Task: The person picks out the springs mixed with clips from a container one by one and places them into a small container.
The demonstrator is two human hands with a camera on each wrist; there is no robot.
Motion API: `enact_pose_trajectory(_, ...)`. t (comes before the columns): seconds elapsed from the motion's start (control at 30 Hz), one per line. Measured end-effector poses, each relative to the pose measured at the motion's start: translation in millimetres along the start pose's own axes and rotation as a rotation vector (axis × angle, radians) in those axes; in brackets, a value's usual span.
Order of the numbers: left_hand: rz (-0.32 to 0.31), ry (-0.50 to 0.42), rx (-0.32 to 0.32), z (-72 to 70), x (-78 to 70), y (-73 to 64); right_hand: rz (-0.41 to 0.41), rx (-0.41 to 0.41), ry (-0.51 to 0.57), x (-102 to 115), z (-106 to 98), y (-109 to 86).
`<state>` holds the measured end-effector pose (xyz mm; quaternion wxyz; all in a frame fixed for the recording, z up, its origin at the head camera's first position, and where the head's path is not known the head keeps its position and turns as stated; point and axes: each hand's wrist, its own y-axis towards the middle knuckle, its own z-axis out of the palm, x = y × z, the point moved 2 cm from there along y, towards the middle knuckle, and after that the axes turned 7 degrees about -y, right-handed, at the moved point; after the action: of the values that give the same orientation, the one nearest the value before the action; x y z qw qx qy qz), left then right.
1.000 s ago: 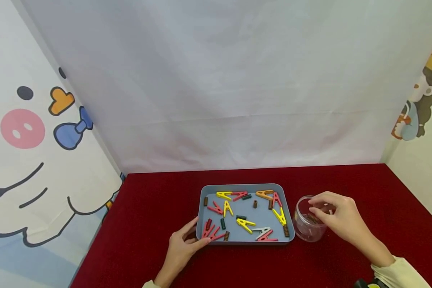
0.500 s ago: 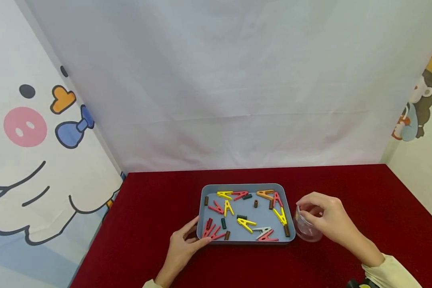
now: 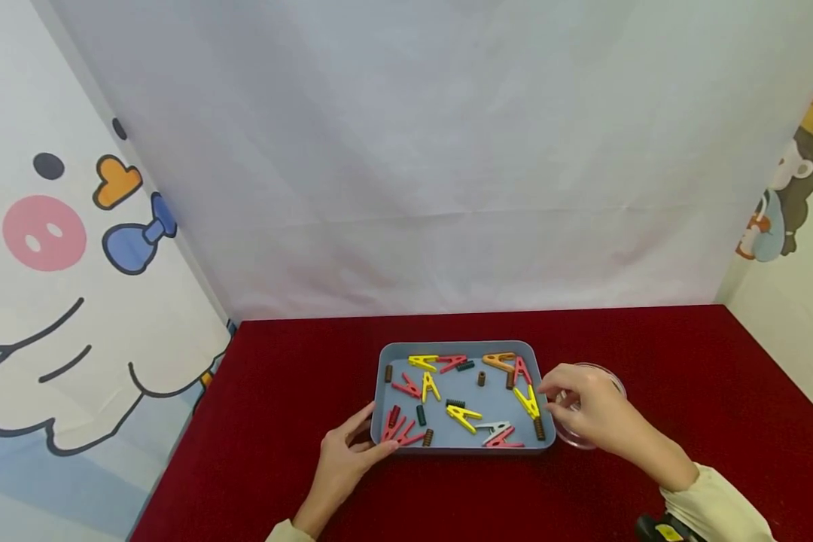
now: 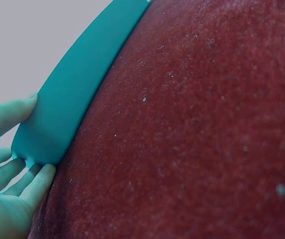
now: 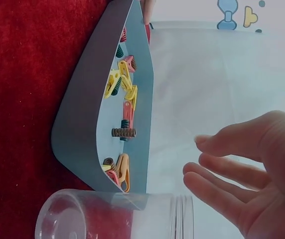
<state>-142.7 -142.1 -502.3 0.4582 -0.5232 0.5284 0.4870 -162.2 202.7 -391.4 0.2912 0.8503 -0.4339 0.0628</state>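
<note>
My left hand (image 3: 344,461) grips the front left corner of a shallow blue-grey tray (image 3: 447,451), thumb at the rim and fingers low on the side. Across the tray lie plastic clip pieces, among them a yellow one (image 3: 462,414), an orange one (image 3: 497,360) and a whitish one (image 3: 493,427). Small coil springs lie between them, such as a dark green spring (image 3: 421,415) and an upright brown spring (image 3: 482,379). At the tray's right edge hovers my right hand (image 5: 252,169), thumb and fingers apart with nothing between them. A clear lidless jar (image 5: 65,219) stands partly behind that hand.
A red cloth (image 3: 278,399) covers the table, with a white curtain (image 3: 447,188) behind it. Printed cartoon panels stand at both sides, one with a pig face (image 3: 44,233). The jar stands close against the tray's right side.
My right hand has moved left from over the jar to the tray's right edge. The brown spring seen at its fingers in the jar no longer shows there. My left hand stays put.
</note>
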Motion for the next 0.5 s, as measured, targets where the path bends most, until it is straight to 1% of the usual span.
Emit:
enact_pose_trajectory(0.1,0.010,0.006,0.000,0.1,-0.2,0.0,-0.021,0.044,0.024,0.1,3.5,3.3)
enact_pose_trajectory(0.23,0.016,0.004,0.005,-0.2,-2.2,-1.1,-0.040,0.102,0.012,1.5,8.1,7.1)
enact_pose_trajectory(0.33,0.009,-0.011,0.015,-0.3,-10.2,-3.7,-0.051,0.139,-0.009,3.2,11.7,9.4)
enact_pose_trajectory(0.5,0.001,-0.015,0.040,1.2,-27.4,-8.9,-0.048,0.188,-0.046,5.3,19.6,11.5)
